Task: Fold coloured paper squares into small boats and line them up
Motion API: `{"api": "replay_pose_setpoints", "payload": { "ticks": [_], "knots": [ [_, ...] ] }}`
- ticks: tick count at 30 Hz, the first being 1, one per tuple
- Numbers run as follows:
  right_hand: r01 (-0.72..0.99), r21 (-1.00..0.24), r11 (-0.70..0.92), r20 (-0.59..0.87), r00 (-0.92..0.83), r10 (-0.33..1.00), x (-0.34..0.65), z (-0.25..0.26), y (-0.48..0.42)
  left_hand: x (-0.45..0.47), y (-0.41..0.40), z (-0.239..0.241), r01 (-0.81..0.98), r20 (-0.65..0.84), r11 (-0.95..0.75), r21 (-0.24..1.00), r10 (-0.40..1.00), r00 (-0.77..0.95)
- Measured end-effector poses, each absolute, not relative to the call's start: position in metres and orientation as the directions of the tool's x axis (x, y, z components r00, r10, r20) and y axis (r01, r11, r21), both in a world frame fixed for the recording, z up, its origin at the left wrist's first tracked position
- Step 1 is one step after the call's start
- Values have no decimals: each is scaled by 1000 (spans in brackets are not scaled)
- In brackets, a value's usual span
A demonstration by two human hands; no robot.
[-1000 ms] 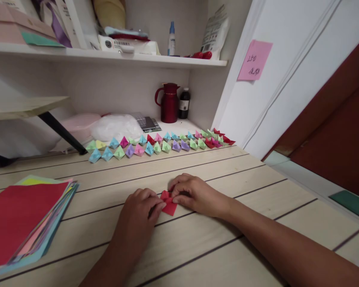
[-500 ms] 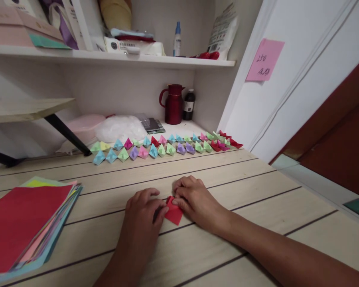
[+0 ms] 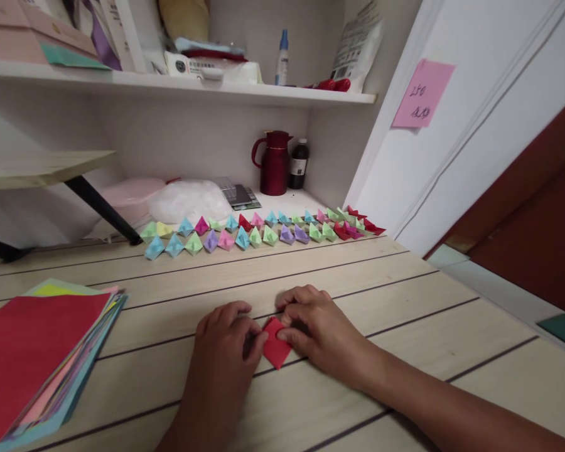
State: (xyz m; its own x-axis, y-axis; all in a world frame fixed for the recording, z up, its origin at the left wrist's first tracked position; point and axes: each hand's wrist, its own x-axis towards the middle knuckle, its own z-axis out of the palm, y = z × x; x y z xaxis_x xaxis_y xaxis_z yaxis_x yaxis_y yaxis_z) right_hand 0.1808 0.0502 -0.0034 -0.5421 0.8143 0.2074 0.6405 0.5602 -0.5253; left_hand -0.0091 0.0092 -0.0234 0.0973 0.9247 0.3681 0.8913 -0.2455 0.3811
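A small folded red paper piece (image 3: 275, 344) lies flat on the pale wooden table (image 3: 367, 295) between my two hands. My left hand (image 3: 223, 351) pinches its left edge with curled fingers. My right hand (image 3: 317, 329) presses its upper right edge with fingertips together. Part of the red paper is hidden under my fingers. Behind the hands, two rows of several small folded paper boats (image 3: 258, 230) in green, blue, pink, purple and red stretch across the table's far edge.
A stack of coloured paper sheets (image 3: 37, 358), red on top, sits at the left. At the back stand a dark red jug (image 3: 274, 163), a dark bottle (image 3: 299, 164) and a white plastic bag (image 3: 188, 201). A pink sticky note (image 3: 422, 94) hangs on the white door frame.
The red paper looks flatter and a little lower now, with both hands shifted slightly along it. The view has drifted a bit to the left and down.
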Motion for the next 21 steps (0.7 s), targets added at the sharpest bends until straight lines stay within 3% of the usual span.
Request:
{"api": "replay_pose_setpoints", "payload": {
  "ticks": [14,21],
  "knots": [
    [795,-345,499,177,-467,866,172,-6,52,-3,8,-28,940,358,-206,272,928,100],
    [795,-405,452,134,-438,889,173,-6,56,-2,9,-25,955,334,-203,214,934,124]
  ]
}}
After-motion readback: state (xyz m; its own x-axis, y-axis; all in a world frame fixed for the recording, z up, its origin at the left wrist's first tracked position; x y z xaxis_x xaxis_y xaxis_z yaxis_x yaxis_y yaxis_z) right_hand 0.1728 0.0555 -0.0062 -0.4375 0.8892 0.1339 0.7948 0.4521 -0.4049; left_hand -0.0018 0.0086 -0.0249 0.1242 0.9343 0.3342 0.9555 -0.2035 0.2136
